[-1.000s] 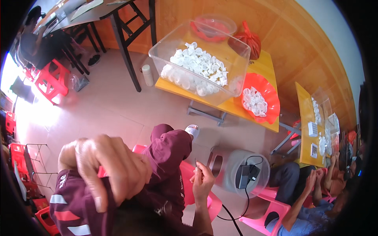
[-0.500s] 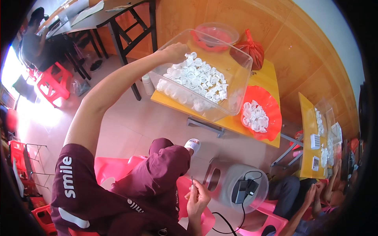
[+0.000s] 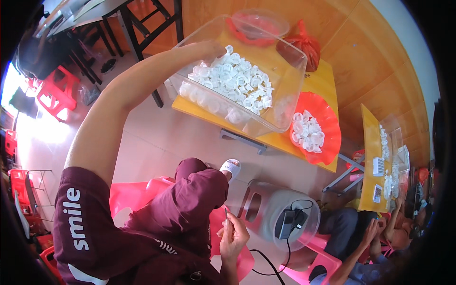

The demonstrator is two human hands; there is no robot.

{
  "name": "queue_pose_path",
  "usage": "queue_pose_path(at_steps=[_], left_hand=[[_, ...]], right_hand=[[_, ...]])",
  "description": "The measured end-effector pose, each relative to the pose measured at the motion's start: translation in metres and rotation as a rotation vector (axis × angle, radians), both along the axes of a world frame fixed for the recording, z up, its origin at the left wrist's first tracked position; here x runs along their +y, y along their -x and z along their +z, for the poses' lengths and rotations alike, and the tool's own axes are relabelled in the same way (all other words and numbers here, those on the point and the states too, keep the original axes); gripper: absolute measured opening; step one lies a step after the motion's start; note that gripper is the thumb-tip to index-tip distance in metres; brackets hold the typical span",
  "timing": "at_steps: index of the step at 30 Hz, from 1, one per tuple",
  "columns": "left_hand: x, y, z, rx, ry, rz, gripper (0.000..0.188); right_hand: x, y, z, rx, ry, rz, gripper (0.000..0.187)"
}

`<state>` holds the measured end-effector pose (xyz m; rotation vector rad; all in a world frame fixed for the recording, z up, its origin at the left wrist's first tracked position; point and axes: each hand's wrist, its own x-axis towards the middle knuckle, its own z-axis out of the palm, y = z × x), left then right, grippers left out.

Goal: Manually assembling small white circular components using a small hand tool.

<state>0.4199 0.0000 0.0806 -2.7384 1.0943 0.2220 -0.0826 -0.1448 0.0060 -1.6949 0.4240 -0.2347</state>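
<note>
My left hand [image 3: 211,50] reaches into a large clear plastic bin [image 3: 304,61], at the left edge of a heap of small white plastic parts [image 3: 237,78]. Its fingertips are hidden among or behind the parts, so their grip does not show. Near my lap, my right hand [image 3: 232,240] pinches a thin, pen-like tool [image 3: 226,212] upright between thumb and fingers; its exact kind is too small to make out. The bin stands on a yellow table [image 3: 280,145]. Beside it, a red scalloped bowl [image 3: 327,121] holds more white parts [image 3: 308,133].
A red plastic bag [image 3: 304,47] and a lidded red basin [image 3: 259,26] stand behind the bin. An upturned grey tub [image 3: 256,204] beside my right hand carries a black power adapter [image 3: 286,224] with cords. Co-workers sit at right, by a second yellow table [image 3: 370,166], and far left.
The whole view has shifted, so the table and bin appear higher. My left hand has moved lower in the bin, closer to the parts. My right hand still holds the thin tool.
</note>
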Motion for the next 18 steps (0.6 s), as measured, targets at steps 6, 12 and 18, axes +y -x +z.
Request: queue_pose_path(at_steps=[6, 12, 18], left_hand=[[0.006, 0.014, 0.009, 0.074, 0.237, -0.007, 0.045], [0.007, 0.064, 0.045, 0.619, 0.88, 0.174, 0.027], [0.004, 0.21, 0.045, 1.532, 1.615, -0.088, 0.038]], right_hand=[[0.002, 0.004, -0.006, -0.017, 0.027, 0.027, 0.021], [0.006, 0.008, -0.008, -0.028, 0.128, 0.007, 0.019], [0.004, 0.007, -0.009, -0.07, 0.217, 0.036, 0.021]])
